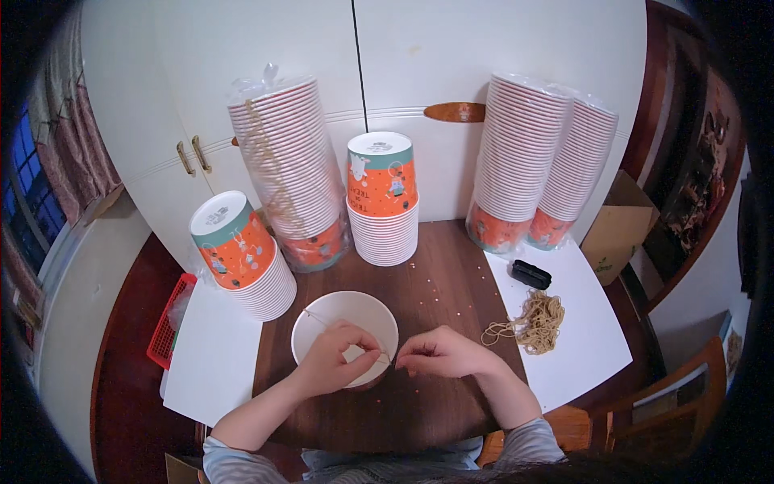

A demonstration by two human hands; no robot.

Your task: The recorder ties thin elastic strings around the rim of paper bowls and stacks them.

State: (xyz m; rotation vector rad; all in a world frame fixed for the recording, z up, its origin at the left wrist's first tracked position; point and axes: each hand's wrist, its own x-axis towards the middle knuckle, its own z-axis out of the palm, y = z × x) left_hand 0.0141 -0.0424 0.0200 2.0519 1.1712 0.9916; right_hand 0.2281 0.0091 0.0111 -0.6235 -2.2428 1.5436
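Note:
A white paper bowl (pixel 342 316) stands open side up on the dark wooden table (pixel 435 282) in front of me. My left hand (pixel 337 357) rests over the bowl's near rim, fingers pinched on a thin rubber band (pixel 385 357) stretched toward my right hand (pixel 439 352). My right hand pinches the band's other end just right of the bowl. A thin strand runs from my left hand across the bowl's inside.
A heap of tan rubber bands (pixel 534 323) lies on white paper (pixel 580 323) at right, beside a small black object (pixel 531 274). Stacks of orange-and-white paper bowls (pixel 383 206) stand at the back; tall wrapped stacks (pixel 286 173) flank them. A red basket (pixel 168 323) sits at left.

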